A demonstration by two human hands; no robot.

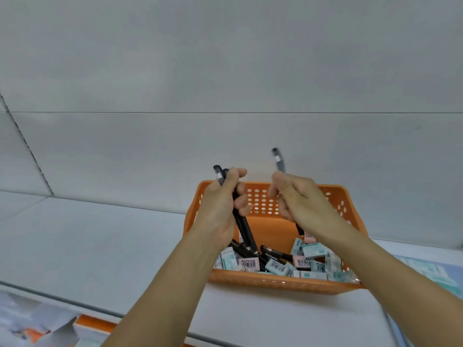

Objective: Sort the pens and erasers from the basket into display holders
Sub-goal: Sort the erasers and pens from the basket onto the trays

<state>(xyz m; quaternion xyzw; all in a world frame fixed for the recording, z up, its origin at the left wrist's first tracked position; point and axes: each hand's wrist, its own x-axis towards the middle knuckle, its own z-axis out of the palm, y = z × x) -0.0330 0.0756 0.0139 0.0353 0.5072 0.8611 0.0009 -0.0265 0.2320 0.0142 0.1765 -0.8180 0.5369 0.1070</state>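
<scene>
An orange perforated basket (265, 280) stands on a white shelf. Inside lie several black pens (271, 253) and several boxed erasers (314, 251), green-white and pink. My left hand (221, 209) grips a bundle of black pens (244, 229) upright above the basket's left side, their tips pointing down into it. My right hand (298, 201) holds a single black pen (278, 160) upright above the basket's back half; its lower end shows below the hand. No display holder is in view.
The white shelf (95, 236) stretches left of the basket, with a grey back wall (225, 71) behind. Green-white packets (431, 269) lie at the right edge. Orange and white items (37, 324) sit on a lower level at bottom left.
</scene>
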